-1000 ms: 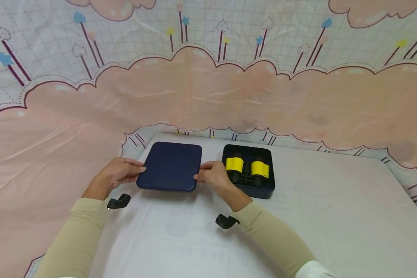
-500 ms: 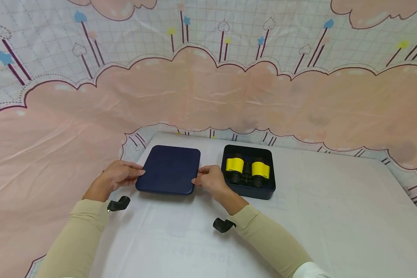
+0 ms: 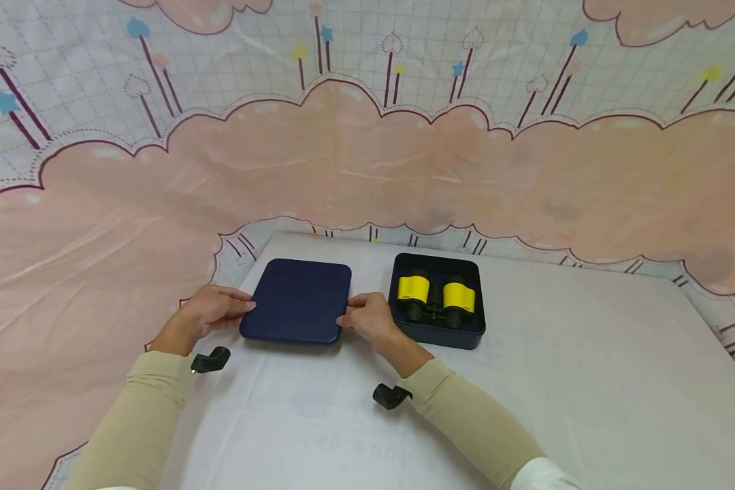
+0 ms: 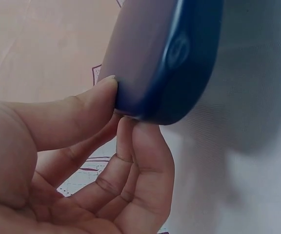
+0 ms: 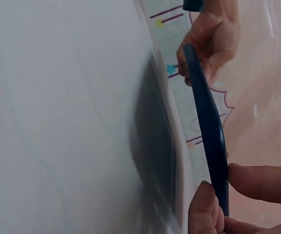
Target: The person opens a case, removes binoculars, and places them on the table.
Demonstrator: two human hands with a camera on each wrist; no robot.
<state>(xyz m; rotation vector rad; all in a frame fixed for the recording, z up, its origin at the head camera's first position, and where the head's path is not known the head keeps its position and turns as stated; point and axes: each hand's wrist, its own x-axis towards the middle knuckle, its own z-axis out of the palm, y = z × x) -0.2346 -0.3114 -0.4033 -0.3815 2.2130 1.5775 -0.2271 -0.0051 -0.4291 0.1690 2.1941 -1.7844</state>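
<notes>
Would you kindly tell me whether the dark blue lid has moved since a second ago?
Yes: judged against the open box, the dark blue lid has shifted slightly down and left in the head view.

We saw a staged recording corner, whether in a home or lab we could not tell: a creased, cloud-printed cloth (image 3: 404, 167) hung behind a white-covered bench (image 3: 588, 367), and small black cameras (image 3: 213, 359) sat at both wrists (image 3: 173, 339).

Serves as a white-covered table (image 3: 563, 381), faintly creased, with a fine weave visible up close; carries an open, dark blue box (image 3: 438, 336), set flat near the far edge, and catches a soft shadow (image 3: 294, 351) left of it
</notes>
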